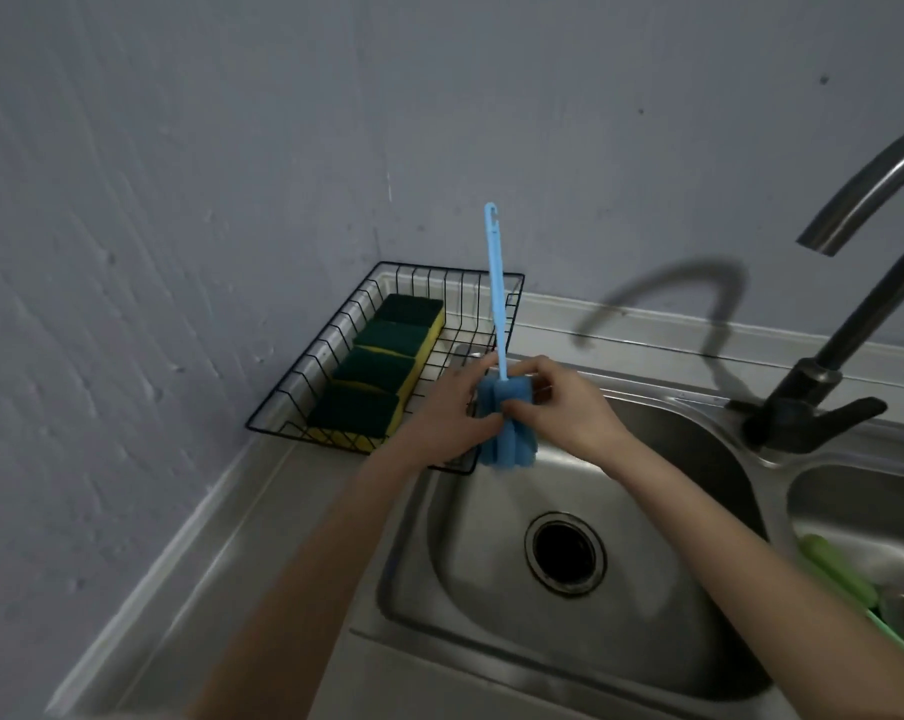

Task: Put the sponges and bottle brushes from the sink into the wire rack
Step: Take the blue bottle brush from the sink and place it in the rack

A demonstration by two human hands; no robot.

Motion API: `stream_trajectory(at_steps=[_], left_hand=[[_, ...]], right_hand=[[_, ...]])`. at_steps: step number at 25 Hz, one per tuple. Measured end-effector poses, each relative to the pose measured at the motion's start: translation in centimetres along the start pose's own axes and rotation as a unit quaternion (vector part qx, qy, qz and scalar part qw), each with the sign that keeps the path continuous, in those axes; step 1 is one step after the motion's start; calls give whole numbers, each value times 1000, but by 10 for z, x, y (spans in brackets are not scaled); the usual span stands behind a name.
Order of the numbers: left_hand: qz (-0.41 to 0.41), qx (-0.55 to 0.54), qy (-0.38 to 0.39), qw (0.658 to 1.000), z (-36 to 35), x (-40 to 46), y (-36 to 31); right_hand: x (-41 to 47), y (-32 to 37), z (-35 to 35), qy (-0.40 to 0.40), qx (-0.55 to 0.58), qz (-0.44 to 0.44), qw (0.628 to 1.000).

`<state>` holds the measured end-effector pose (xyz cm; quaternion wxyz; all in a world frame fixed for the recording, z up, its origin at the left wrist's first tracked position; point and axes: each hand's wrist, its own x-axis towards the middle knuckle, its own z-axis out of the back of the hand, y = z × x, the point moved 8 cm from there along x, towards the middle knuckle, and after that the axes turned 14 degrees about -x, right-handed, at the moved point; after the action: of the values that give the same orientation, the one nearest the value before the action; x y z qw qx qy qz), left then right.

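Observation:
A blue bottle brush (495,283) stands upright, handle up, with its blue sponge head squeezed between both hands. My left hand (447,407) grips the head from the left and my right hand (559,402) from the right, above the near right corner of the black wire rack (304,361). Several green-and-yellow sponges (382,366) lie in a row in the rack's left side. A green bottle brush (837,569) lies in the right sink basin.
The steel left sink basin (491,605) with its drain (566,553) lies below the hands. A dark faucet (829,376) stands at the right. The grey wall corner rises behind the rack, and a steel counter strip runs along the left.

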<state>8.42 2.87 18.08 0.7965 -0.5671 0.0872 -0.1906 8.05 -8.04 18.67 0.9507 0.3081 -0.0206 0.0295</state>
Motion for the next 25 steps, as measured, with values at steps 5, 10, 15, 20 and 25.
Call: stream_trajectory(at_steps=[5,10,15,20,25], left_hand=[[-15,-70,43,997,13,9,-8],[-13,-43,22,999,26,37,-4],[-73,8,-7,997,47,61,-5],[-83,75,11,994,59,87,5],[-46,100,27,994,68,117,27]], right_hand=[[15,14,5,-5,-22,-16,1000],[35,21,15,-22,2,-35,999],[63,22,8,-1,51,-56,997],[96,11,6,-8,87,-96,991],[131,-6,10,-63,292,-137,944]])
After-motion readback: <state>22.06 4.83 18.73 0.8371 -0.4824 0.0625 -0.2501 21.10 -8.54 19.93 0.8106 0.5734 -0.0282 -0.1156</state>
